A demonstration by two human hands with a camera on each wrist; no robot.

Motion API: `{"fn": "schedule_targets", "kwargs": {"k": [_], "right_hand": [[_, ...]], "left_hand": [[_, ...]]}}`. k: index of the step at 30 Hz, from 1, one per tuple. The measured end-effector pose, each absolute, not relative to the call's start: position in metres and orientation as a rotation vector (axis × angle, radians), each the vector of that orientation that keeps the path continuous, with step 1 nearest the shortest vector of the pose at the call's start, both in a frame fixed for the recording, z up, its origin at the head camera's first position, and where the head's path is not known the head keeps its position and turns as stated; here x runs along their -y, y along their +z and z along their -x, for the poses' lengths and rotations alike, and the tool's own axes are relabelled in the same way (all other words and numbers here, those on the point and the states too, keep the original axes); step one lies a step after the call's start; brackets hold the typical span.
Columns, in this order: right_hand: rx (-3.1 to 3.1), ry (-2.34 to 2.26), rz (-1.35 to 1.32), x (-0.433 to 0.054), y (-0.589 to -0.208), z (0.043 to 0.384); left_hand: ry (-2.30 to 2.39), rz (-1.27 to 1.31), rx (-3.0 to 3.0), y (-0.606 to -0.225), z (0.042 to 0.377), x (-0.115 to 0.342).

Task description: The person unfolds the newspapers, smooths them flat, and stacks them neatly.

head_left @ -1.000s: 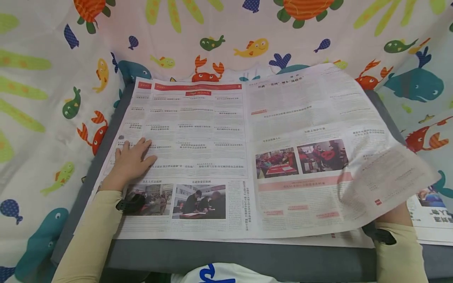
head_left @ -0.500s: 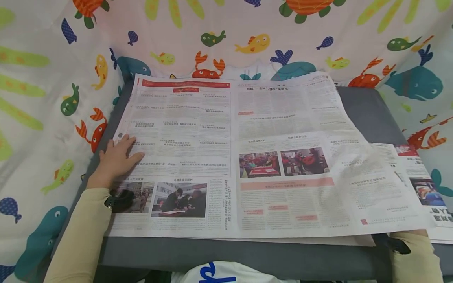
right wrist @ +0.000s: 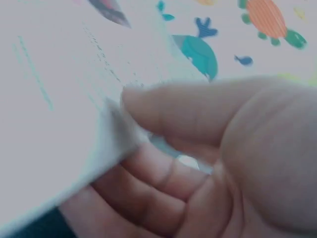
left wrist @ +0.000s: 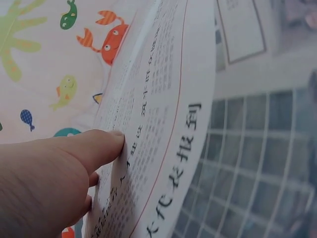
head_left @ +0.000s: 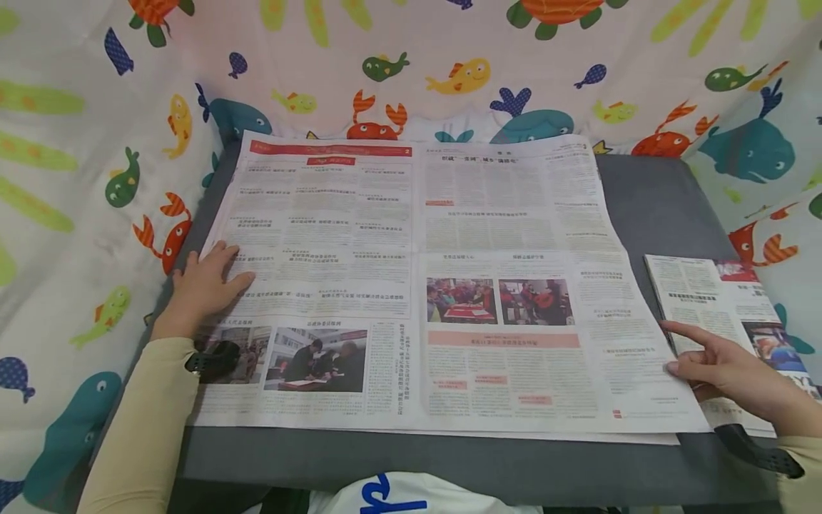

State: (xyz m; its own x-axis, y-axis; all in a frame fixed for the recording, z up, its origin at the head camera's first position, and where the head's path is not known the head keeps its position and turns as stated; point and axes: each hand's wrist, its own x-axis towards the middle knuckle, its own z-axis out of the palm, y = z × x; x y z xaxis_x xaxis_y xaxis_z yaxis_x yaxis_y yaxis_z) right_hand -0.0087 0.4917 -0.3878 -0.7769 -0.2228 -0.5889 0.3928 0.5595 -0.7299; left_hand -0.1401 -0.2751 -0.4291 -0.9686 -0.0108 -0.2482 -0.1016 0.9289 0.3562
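Observation:
A newspaper [head_left: 507,243] lies spread open on the grey table. On its left page my left hand [head_left: 200,291] rests with its fingers spread. The left wrist view shows the left thumb [left wrist: 101,148] lying on the printed sheet. At the right edge of the paper is my right hand [head_left: 726,368], its index finger stretched forward. In the right wrist view, the right thumb [right wrist: 173,109] is over the sheet's edge and the other fingers curl beneath, with the sheet [right wrist: 59,129] between them.
A folded stack of newspaper [head_left: 696,296] lies at the right side of the table, partly behind the right hand. The grey table [head_left: 648,193] shows at the upper right and along the front. A sea-animal-print cloth [head_left: 411,93] surrounds the table.
The raised right part of the sheet has come down flat, and the newspaper has shifted left. My right hand has come out from under the page to its right edge. The left hand slid slightly left.

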Motion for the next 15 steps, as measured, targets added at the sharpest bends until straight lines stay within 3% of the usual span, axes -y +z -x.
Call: {"fn": "schedule_targets", "kwargs": {"k": [7, 15], "right_hand": [[-2.407, -0.786, -0.055, -0.467, -0.385, 0.006], [-2.405, -0.733, -0.051, -0.464, -0.384, 0.008]], "left_hand": [[0.561, 0.108, -2.852, -0.43, 0.14, 0.273], [0.585, 0.123, -2.857, -0.431, 0.141, 0.271]]}}
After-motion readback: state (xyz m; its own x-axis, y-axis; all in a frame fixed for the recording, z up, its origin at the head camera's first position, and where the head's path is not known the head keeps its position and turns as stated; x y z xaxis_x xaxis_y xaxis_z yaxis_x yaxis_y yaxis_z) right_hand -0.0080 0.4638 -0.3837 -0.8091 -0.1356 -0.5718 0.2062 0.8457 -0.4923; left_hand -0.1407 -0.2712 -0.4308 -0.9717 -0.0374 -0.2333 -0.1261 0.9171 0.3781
